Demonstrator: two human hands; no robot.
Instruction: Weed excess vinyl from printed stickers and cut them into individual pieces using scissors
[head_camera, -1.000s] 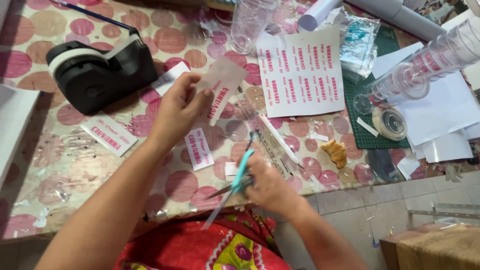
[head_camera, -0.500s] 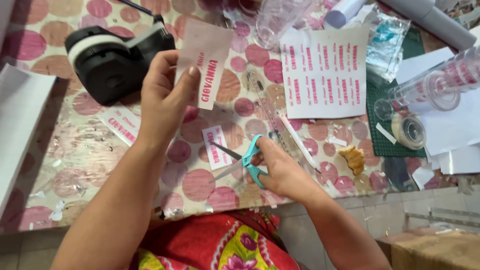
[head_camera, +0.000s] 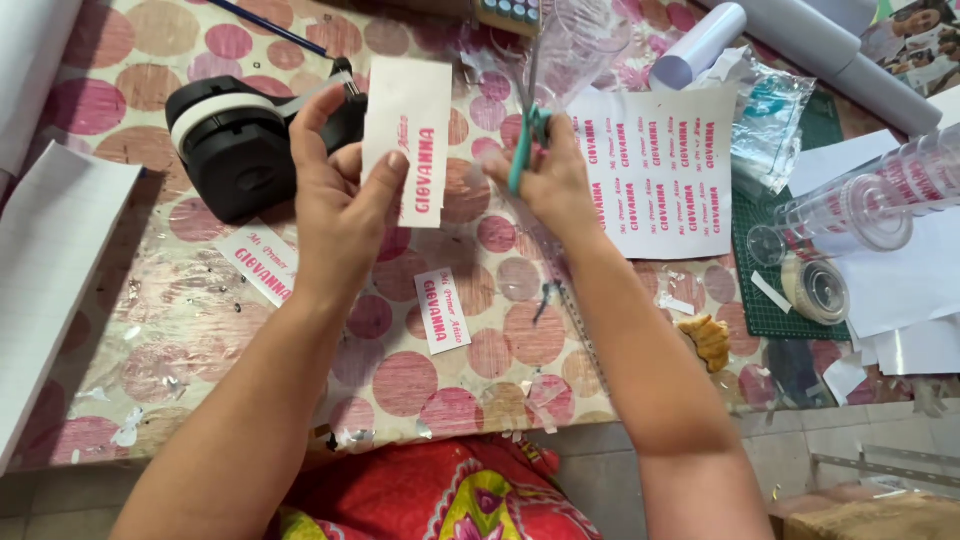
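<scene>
My left hand holds up a white paper strip with pink lettering, pinched between thumb and fingers. My right hand grips teal-handled scissors with the blades pointing up and away, a little to the right of the strip and apart from it. A white sheet printed with rows of pink labels lies just right of that hand. Two cut labels lie on the pink-dotted tablecloth: one below the hands, one at the left.
A black tape dispenser stands behind my left hand. White sheets lie at the left edge. On the right are a stack of clear plastic cups, a tape roll, a green cutting mat and rolled paper.
Both hands have risen and moved away from me. The scissors swung from pointing down and left, low near the table edge, to pointing up beside the paper strip.
</scene>
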